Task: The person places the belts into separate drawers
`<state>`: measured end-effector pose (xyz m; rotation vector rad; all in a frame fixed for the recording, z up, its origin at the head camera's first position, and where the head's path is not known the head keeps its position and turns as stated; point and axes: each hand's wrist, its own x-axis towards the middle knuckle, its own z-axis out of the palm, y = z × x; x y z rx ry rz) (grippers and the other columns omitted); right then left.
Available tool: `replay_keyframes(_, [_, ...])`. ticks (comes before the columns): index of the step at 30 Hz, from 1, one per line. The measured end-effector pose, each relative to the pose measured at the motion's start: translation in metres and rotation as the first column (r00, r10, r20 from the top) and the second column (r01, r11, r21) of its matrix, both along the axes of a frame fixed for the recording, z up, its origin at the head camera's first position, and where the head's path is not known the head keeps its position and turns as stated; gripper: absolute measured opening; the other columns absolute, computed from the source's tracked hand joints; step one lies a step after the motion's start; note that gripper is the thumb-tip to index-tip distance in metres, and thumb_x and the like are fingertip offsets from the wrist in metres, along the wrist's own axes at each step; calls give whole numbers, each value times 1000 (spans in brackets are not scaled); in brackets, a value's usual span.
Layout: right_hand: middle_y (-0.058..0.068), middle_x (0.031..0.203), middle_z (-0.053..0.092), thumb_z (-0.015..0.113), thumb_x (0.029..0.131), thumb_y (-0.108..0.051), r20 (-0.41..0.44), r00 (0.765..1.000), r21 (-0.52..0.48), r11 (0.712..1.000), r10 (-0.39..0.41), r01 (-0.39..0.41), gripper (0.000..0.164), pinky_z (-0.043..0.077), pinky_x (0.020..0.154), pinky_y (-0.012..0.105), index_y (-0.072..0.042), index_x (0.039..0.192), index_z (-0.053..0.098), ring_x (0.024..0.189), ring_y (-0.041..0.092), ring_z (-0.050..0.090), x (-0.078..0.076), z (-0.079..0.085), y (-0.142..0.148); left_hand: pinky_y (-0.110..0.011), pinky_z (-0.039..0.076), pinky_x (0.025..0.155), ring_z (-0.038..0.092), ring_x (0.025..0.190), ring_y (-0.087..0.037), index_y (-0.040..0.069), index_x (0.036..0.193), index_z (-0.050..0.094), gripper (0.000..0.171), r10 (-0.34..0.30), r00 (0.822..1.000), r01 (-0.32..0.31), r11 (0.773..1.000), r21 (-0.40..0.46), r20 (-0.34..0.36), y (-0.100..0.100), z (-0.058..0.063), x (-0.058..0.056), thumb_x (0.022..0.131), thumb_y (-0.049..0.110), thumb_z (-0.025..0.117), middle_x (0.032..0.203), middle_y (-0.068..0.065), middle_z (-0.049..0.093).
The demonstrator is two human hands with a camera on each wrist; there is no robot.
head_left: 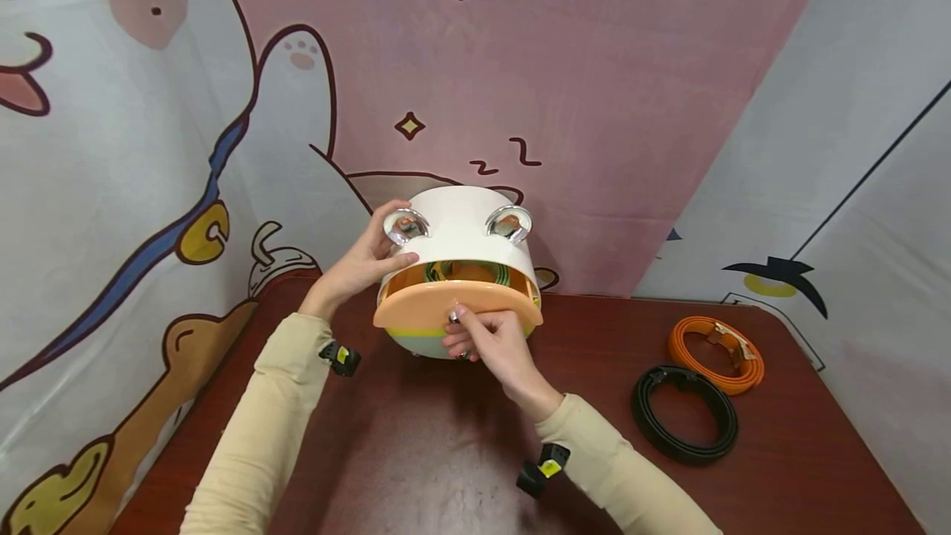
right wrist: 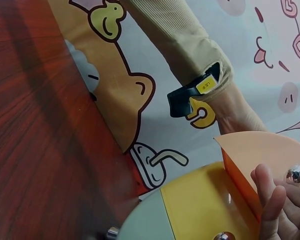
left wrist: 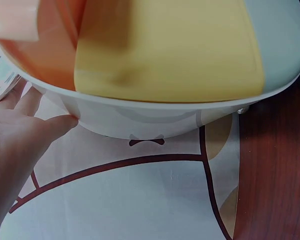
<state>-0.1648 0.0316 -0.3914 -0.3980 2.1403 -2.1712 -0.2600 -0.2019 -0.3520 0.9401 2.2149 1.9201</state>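
A rounded white drawer cabinet point(head_left: 464, 221) with two shiny chrome eyes stands on the table. Its orange top drawer point(head_left: 416, 304) is pulled partly out, and a coiled green-and-yellow strap point(head_left: 499, 272) shows inside. My right hand point(head_left: 494, 345) pinches the drawer's round silver knob point(right wrist: 294, 175) at the front, its other fingers below. My left hand point(head_left: 360, 262) grips the cabinet's upper left side, thumb on the white shell near the front rim and fingers beside the left eye. Beneath the orange drawer are a yellow drawer point(left wrist: 170, 55) and a pale green drawer point(left wrist: 282, 45), both pushed in.
To the right on the dark red wooden table point(head_left: 401, 452) lie a coiled orange belt point(head_left: 678, 345) and a coiled black belt point(head_left: 642, 407), side by side. A cartoon-printed cloth point(head_left: 594, 106) hangs behind the table and along its sides.
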Motion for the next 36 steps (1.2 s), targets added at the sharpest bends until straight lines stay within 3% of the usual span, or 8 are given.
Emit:
replay_keyframes(15, [16, 75, 71, 58, 98, -32, 26, 1000, 17, 1000, 5, -5, 44, 45, 50, 25, 8, 91, 73, 60, 18, 68, -9, 1, -1, -27, 46, 89, 45, 124, -29, 17, 147, 16, 75, 16, 1000, -16, 1000, -11, 8, 1, 2, 3, 91, -8, 59, 141, -20, 33])
replay_keyframes(25, [19, 78, 70, 58, 99, -27, 40, 999, 20, 1000, -10, 9, 40, 44, 49, 25, 9, 93, 73, 63, 23, 70, -18, 3, -3, -32, 39, 98, 42, 128, -29, 15, 147, 15, 75, 19, 1000, -19, 1000, -11, -2, 1, 1, 2, 91, -9, 58, 143, -21, 34])
replay_keyframes(36, [20, 77, 70, 58, 99, -29, 29, 999, 17, 1000, -24, 23, 42, 42, 48, 23, 10, 92, 73, 64, 24, 70, -28, 4, -4, -28, 42, 94, 43, 126, -28, 15, 147, 16, 75, 8, 1000, -8, 1000, 8, -14, 0, -1, 0, 91, -11, 58, 141, -21, 34])
